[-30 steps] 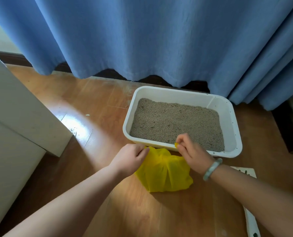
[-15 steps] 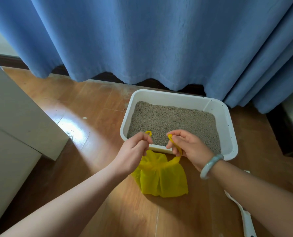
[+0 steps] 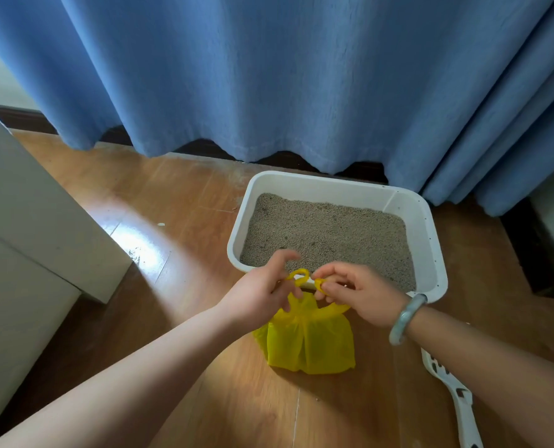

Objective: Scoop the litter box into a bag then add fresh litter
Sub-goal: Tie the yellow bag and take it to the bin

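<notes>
A small yellow plastic bag (image 3: 311, 344) stands on the wooden floor just in front of the white litter box (image 3: 431, 253), which holds grey litter (image 3: 327, 234). My left hand (image 3: 262, 295) pinches the bag's left handle loop. My right hand (image 3: 356, 292), with a pale green bangle on its wrist, pinches the right handle loop. The two loops meet above the bag, over the box's near rim. A white slotted litter scoop (image 3: 456, 399) lies on the floor at the lower right, partly behind my right forearm.
A blue curtain (image 3: 301, 76) hangs down to the floor behind the box. A pale cabinet or furniture panel (image 3: 26, 227) stands at the left. Bare wooden floor (image 3: 172, 253) lies between the cabinet and the box.
Both hands lifted the bag's handles off the floor and brought them together; the bag now stands gathered and upright below them. The camera view shifted slightly.
</notes>
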Action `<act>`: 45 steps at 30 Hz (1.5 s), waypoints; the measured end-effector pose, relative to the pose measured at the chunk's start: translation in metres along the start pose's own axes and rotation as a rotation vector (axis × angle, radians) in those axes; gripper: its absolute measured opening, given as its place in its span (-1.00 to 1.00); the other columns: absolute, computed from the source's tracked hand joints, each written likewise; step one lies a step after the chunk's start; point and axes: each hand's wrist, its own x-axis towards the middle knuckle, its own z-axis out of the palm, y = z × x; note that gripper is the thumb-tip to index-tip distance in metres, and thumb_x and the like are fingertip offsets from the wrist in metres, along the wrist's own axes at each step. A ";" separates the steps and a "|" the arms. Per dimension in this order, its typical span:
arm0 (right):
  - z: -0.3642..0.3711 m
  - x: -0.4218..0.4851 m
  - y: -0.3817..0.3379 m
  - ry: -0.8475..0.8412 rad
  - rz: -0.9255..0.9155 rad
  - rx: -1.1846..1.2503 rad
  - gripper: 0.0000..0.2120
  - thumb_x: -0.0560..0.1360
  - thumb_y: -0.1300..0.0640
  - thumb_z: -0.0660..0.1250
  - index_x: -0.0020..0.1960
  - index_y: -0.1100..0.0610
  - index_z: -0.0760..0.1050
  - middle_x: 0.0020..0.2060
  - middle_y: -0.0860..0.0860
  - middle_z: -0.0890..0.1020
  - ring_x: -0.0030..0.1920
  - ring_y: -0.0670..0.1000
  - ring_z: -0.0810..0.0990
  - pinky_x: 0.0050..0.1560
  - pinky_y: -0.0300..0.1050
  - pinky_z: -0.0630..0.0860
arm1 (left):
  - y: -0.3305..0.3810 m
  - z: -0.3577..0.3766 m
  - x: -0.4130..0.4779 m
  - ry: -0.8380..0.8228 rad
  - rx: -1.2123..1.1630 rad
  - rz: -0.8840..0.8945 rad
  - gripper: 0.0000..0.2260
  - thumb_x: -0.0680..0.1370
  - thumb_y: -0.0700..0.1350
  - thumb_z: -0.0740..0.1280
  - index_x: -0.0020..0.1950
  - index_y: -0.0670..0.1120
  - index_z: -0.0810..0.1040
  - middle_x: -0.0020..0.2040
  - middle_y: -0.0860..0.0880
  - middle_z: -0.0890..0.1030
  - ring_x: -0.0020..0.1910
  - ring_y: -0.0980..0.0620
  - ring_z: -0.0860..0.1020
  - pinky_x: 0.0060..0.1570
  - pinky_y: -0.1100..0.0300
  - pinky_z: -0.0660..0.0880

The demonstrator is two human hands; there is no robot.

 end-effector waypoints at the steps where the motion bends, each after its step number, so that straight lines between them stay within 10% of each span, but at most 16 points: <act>1: 0.001 0.001 -0.004 0.007 -0.015 0.064 -0.78 0.53 0.36 0.24 -0.05 0.04 0.48 -0.25 -0.02 0.66 -0.25 -0.16 0.58 -0.11 -0.26 0.50 | 0.004 0.001 0.001 0.020 0.005 0.018 -0.71 0.59 -0.21 0.20 0.27 0.03 0.30 -0.21 0.13 0.64 -0.26 0.16 0.58 -0.23 0.20 0.50; 11: 0.015 -0.002 -0.042 0.241 -0.258 0.011 -0.82 0.39 0.32 0.44 -0.20 0.07 0.54 -0.20 0.01 0.44 -0.29 -0.20 0.45 -0.23 -0.42 0.40 | 0.039 -0.007 -0.006 0.198 0.063 0.083 -0.81 0.52 -0.21 0.31 -0.29 -0.06 0.54 -0.50 0.22 0.50 -0.43 0.34 0.43 -0.41 0.43 0.24; 17: 0.011 -0.007 -0.060 0.255 -0.237 0.189 -0.73 0.36 0.41 0.43 -0.14 0.09 0.46 -0.34 0.01 0.51 -0.32 -0.07 0.47 -0.27 -0.26 0.49 | 0.053 -0.023 -0.021 0.102 -0.126 0.130 -0.95 0.51 -0.17 0.37 -0.07 -0.11 0.62 -0.20 0.01 0.68 -0.19 0.12 0.64 -0.11 0.15 0.55; 25: 0.004 -0.015 -0.116 0.280 -0.242 0.184 -0.81 0.34 0.28 0.48 -0.26 0.06 0.52 -0.32 0.10 0.49 -0.27 -0.01 0.42 -0.21 -0.17 0.39 | 0.084 -0.039 -0.033 0.365 -0.121 0.291 -0.68 0.43 0.16 0.32 -0.19 -0.11 0.57 -0.31 -0.14 0.61 -0.28 -0.13 0.59 -0.27 -0.13 0.51; 31: -0.009 -0.027 -0.145 0.126 -0.217 0.530 -0.84 0.30 0.25 0.46 -0.19 0.17 0.49 -0.32 0.02 0.58 -0.28 -0.06 0.57 -0.23 -0.21 0.52 | 0.114 -0.054 -0.030 0.402 0.056 0.262 -0.67 0.48 0.20 0.17 -0.19 -0.02 0.56 -0.31 0.03 0.62 -0.28 0.04 0.60 -0.28 -0.07 0.53; 39: -0.016 -0.034 -0.159 0.263 -0.291 0.302 -0.78 0.42 0.37 0.35 0.02 0.15 0.50 -0.10 0.04 0.64 -0.05 -0.01 0.63 0.00 -0.16 0.57 | 0.147 -0.081 -0.025 0.387 0.084 0.170 -0.75 0.54 0.10 0.24 -0.29 0.04 0.50 -0.39 0.06 0.55 -0.38 0.10 0.49 -0.31 0.01 0.50; 45: -0.014 -0.035 -0.183 0.378 -0.233 0.220 -0.65 0.30 0.10 0.47 0.07 0.02 0.52 -0.03 -0.07 0.64 0.06 -0.11 0.57 0.14 -0.14 0.47 | 0.181 -0.114 -0.033 0.503 0.127 0.204 -0.74 0.53 0.06 0.24 -0.31 0.00 0.49 -0.42 0.10 0.44 -0.37 0.12 0.42 -0.36 0.08 0.42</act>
